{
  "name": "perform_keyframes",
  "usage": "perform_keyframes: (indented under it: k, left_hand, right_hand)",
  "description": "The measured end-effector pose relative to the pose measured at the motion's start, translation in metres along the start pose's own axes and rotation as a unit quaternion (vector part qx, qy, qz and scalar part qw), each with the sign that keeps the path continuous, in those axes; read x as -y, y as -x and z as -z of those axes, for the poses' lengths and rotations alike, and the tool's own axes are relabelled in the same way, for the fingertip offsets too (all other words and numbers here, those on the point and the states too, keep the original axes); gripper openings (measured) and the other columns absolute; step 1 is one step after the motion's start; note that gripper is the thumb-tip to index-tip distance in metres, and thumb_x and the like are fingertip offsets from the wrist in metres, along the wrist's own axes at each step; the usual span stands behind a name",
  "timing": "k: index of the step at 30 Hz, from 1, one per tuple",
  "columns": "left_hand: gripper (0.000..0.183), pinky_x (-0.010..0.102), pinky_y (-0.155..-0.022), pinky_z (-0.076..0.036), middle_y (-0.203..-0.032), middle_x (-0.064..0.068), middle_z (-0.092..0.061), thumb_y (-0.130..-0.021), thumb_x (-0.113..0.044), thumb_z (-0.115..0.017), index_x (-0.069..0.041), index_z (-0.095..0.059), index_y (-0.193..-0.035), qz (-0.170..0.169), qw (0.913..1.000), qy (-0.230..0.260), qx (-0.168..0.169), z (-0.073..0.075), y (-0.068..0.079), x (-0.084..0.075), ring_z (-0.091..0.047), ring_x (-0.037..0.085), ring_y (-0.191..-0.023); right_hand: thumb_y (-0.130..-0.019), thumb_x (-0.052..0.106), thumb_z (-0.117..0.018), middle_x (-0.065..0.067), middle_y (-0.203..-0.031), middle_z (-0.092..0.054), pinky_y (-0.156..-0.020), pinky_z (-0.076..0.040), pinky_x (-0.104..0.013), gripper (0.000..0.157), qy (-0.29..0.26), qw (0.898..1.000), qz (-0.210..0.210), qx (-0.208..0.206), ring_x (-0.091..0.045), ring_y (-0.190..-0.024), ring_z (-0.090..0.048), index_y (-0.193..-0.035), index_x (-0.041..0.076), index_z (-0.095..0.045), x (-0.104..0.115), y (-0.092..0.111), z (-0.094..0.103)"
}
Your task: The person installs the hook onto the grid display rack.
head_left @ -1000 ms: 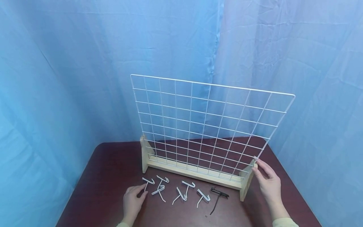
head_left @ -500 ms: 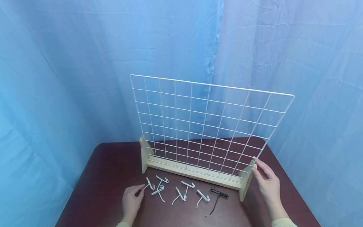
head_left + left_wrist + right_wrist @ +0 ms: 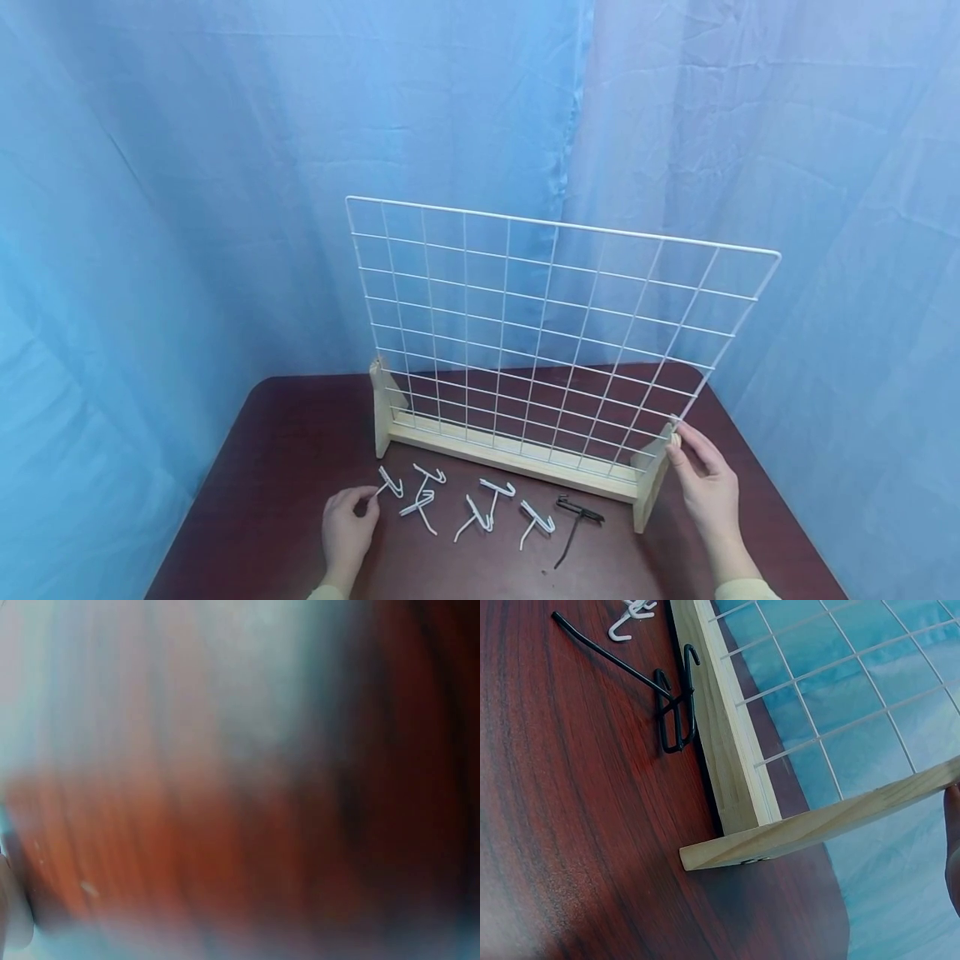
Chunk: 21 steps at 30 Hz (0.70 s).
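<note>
My left hand (image 3: 347, 529) pinches the straight prong of a white wire hook (image 3: 389, 482) at the left of the row of hooks. My right hand (image 3: 711, 498) grips the top of the right wooden end piece (image 3: 651, 483), with thumb and fingers around it. That piece belongs to a pale wooden stand (image 3: 517, 460), which holds up a white wire grid panel (image 3: 555, 224). A black hook (image 3: 579, 510) lies near the stand's right end, and the right wrist view shows it close beside the wooden base (image 3: 724, 750). The left wrist view is mostly blurred.
Several more white hooks, among them one in the middle (image 3: 498, 487) and one farther right (image 3: 537, 518), lie in front of the stand. Everything stands on a dark red wooden table (image 3: 300, 433). Blue curtains (image 3: 247, 167) hang behind and at both sides.
The left hand has drawn back slightly to the left, and the hook in its fingers has turned so its head slants more steeply. The right hand stays on the end piece.
</note>
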State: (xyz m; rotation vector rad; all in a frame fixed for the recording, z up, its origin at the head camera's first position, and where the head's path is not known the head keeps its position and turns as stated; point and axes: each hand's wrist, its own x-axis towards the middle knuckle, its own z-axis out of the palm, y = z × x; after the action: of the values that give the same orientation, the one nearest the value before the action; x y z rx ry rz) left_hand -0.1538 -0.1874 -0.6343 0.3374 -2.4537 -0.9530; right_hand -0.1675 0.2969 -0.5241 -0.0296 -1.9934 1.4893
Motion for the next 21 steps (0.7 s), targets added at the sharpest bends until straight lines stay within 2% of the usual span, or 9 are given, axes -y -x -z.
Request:
perform_keyframes:
  k: [8, 16, 21]
  left_hand:
    - [0.011, 0.046, -0.082, -0.045, -0.082, 0.007, -0.068, -0.077, 0.0, -0.071, -0.005, -0.073, -0.087, 0.004, 0.9997, -0.008, -0.025, -0.003, -0.002, 0.0, -0.058, 0.031, -0.091]
    - [0.009, 0.045, -0.08, -0.045, -0.084, 0.008, -0.069, -0.078, -0.002, -0.071, -0.005, -0.073, -0.086, -0.001, 0.999, -0.008, -0.044, 0.0, -0.001, -0.005, -0.058, 0.03, -0.09]
    - [0.009, 0.044, -0.081, -0.046, -0.084, 0.009, -0.07, -0.079, -0.002, -0.073, -0.005, -0.073, -0.086, -0.006, 0.9985, 0.002, -0.054, 0.003, -0.003, -0.007, -0.059, 0.03, -0.09]
  right_hand:
    - [-0.089, -0.014, -0.064, 0.018, -0.122, -0.062, -0.088, -0.047, -0.012, 0.035, -0.012, 1.0, -0.005, -0.007, 0.005, -0.109, -0.059, -0.123, -0.01, -0.062, 0.0, 0.001, -0.002]
    - [-0.089, -0.015, -0.062, 0.02, -0.121, -0.061, -0.088, -0.047, -0.012, 0.033, -0.019, 1.0, -0.012, -0.01, 0.007, -0.108, -0.059, -0.122, -0.014, -0.061, 0.016, 0.002, -0.004]
    - [-0.089, -0.013, -0.063, 0.023, -0.12, -0.06, -0.088, -0.046, -0.011, 0.034, -0.005, 0.999, -0.027, -0.017, 0.009, -0.107, -0.058, -0.123, -0.011, -0.062, 0.009, 0.003, -0.004]
